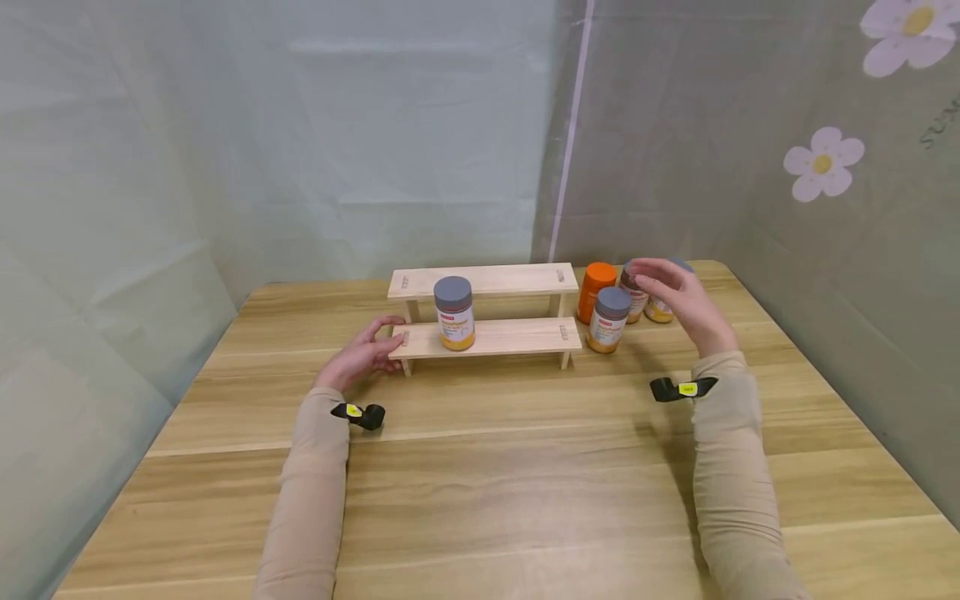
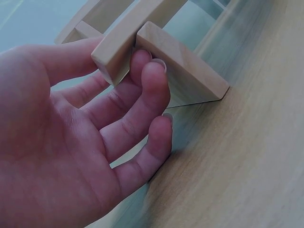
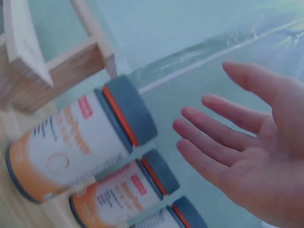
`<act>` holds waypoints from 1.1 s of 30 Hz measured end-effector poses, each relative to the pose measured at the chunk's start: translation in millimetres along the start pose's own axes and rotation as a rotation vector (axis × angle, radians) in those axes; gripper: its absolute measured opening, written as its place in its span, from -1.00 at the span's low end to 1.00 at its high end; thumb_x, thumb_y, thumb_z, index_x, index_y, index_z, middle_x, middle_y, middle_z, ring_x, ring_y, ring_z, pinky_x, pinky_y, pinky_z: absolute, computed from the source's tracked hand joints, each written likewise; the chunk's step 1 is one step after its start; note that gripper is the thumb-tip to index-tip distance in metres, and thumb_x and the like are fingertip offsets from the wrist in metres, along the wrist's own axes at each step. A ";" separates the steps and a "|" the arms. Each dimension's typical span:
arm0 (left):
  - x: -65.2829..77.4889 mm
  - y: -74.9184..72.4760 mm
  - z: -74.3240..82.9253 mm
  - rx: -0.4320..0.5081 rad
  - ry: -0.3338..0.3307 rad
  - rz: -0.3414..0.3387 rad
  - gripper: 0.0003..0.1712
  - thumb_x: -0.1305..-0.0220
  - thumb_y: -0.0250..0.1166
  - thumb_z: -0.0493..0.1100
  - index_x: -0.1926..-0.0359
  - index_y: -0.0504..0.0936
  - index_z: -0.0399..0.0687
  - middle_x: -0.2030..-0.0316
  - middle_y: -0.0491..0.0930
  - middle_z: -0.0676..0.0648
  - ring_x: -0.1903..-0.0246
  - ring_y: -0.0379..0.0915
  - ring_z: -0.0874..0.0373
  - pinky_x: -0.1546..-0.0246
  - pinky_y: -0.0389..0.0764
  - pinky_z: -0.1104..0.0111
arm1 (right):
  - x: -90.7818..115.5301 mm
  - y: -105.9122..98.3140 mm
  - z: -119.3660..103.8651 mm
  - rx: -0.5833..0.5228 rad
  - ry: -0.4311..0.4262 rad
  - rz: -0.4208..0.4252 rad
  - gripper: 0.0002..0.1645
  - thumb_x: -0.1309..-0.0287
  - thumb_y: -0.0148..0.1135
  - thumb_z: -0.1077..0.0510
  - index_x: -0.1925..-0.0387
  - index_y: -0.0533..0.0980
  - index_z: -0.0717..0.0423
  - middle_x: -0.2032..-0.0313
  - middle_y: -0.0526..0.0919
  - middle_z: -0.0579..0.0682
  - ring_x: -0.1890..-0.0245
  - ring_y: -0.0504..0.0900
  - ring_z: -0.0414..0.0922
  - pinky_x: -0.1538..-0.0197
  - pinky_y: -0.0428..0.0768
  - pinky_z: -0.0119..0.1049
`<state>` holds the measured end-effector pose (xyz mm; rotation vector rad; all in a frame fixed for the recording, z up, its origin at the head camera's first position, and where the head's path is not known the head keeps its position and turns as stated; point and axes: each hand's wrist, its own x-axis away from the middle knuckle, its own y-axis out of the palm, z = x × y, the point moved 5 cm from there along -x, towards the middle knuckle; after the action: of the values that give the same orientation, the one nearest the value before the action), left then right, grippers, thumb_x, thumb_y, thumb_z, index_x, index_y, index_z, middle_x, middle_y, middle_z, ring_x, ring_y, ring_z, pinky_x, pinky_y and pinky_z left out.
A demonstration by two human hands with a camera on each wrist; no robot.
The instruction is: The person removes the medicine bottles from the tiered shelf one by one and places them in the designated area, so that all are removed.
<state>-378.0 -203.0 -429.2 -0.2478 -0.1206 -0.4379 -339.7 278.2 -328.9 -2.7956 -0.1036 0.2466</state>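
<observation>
A two-tier wooden shelf (image 1: pixel 510 335) stands on the table, with one grey-capped supplement bottle (image 1: pixel 457 323) upright on its lower board. My left hand (image 1: pixel 362 357) grips the left end of that board. In the left wrist view, the thumb lies along the board (image 2: pixel 128 35) and the other fingers curl underneath by the leg. My right hand (image 1: pixel 686 307), holding nothing, hovers over the bottles to the right of the shelf, its fingers spread and loosely bent. Nearest the front of that group is another grey-capped bottle (image 1: pixel 608 323); in the right wrist view a bottle (image 3: pixel 71 142) is apart from the fingers.
Behind the front bottle are an orange bottle (image 1: pixel 595 293) and two more grey-capped bottles, one (image 1: pixel 660 312) at the far right, both partly covered by my right hand. A curtain (image 1: pixel 420 150) hangs behind the wood-grain table (image 1: pixel 480 467).
</observation>
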 end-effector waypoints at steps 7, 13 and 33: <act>0.6 0.0 0.6 0.010 0.004 -0.008 -0.38 -0.48 0.03 -0.08 -0.42 0.01 -0.07 0.34 0.57 0.07 0.45 0.56 0.24 0.30 0.56 0.37 | 0.8 2.7 -14.9 -0.286 -0.074 0.074 -0.52 -0.32 0.17 0.03 -0.17 0.44 0.17 0.06 0.66 -0.15 0.01 0.61 -0.30 -0.08 0.52 -0.55; 1.1 0.4 0.1 -0.008 -0.003 -0.012 -0.37 -0.48 0.04 -0.07 -0.42 0.01 -0.07 0.28 0.54 0.00 0.43 0.56 0.24 0.28 0.56 0.36 | 0.6 8.6 -20.1 -0.396 -0.064 0.102 -0.61 -0.31 0.18 0.03 -0.06 0.52 0.17 0.13 0.69 -0.14 0.06 0.65 -0.21 -0.03 0.57 -0.51; 1.6 0.1 -1.6 0.033 0.030 -0.026 -0.41 -0.48 0.03 -0.11 -0.40 0.03 -0.09 0.34 0.59 0.07 0.43 0.58 0.24 0.29 0.55 0.38 | -11.5 59.5 -25.8 -0.492 -0.005 -0.072 -0.61 -0.38 0.09 0.07 -0.08 0.48 0.24 0.13 0.70 -0.06 0.09 0.67 -0.15 -0.07 0.59 -0.35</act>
<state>-376.4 -204.0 -430.5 -0.2076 -0.1021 -0.4644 -343.7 212.7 -322.8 -3.2694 -0.3026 0.2356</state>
